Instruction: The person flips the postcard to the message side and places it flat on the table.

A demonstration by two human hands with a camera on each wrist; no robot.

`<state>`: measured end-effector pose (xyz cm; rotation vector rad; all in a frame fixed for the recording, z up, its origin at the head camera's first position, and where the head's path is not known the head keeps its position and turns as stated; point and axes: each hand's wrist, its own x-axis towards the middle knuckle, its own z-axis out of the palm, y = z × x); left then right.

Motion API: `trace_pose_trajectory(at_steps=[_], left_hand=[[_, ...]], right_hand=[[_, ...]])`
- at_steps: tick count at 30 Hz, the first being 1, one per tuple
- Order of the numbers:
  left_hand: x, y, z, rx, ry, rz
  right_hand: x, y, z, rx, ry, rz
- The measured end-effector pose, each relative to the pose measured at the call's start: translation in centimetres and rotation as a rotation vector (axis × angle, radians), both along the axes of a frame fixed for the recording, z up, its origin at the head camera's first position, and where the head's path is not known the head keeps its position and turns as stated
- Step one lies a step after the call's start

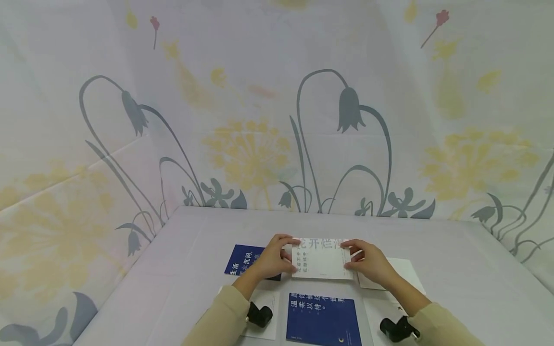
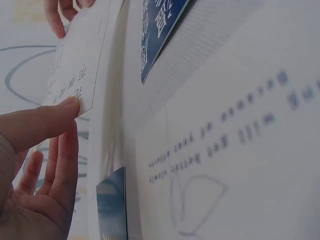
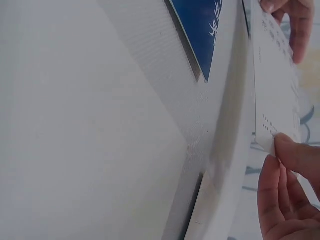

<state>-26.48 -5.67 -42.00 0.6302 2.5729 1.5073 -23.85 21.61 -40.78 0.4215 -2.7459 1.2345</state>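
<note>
A white card (image 1: pixel 324 262) printed with grey Chinese characters is held between both hands, tilted up toward the head camera. My left hand (image 1: pixel 272 257) pinches its left edge, the thumb (image 2: pixel 60 117) lying on the printed face and the other fingers behind. On the opposite edge, my right hand (image 1: pixel 368 259) pinches it too, with the thumb (image 3: pixel 295 152) near a lower corner. In both wrist views the card (image 3: pixel 272 85) stands above the table surface. Directly below it in the head view lies a blue card (image 1: pixel 322 319) with white characters.
Behind the left hand lies another blue card (image 1: pixel 242 257). White cards lie under the left forearm (image 1: pixel 268 307), beyond the right wrist (image 1: pixel 404 271) and under the right forearm (image 1: pixel 376 317). A white cloth covers the table (image 1: pixel 173 269); a flower-patterned curtain (image 1: pixel 268 105) hangs behind.
</note>
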Motion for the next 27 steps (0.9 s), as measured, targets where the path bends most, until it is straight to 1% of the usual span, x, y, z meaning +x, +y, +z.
trace_pose_trajectory(at_steps=[2,9,16,24,27], left_hand=[[0.01,0.02,0.02,0.014,-0.006,0.009],[0.15,0.03,-0.17,0.06,-0.015,0.046],[0.05,0.06,-0.21,0.138,-0.029,0.082],[0.01,-0.15,-0.56,0.219,-0.048,0.123],[-0.02,-0.3,-0.71,0.261,-0.071,0.132]], right_hand=[[0.03,0.18,0.03,-0.016,0.004,0.004],[0.26,0.58,0.14,-0.115,-0.04,-0.023],[0.31,0.39,0.02,-0.156,-0.085,-0.067],[0.26,0.31,-0.06,-0.278,-0.146,-0.041],[0.16,0.33,-0.1,-0.295,-0.171,-0.034]])
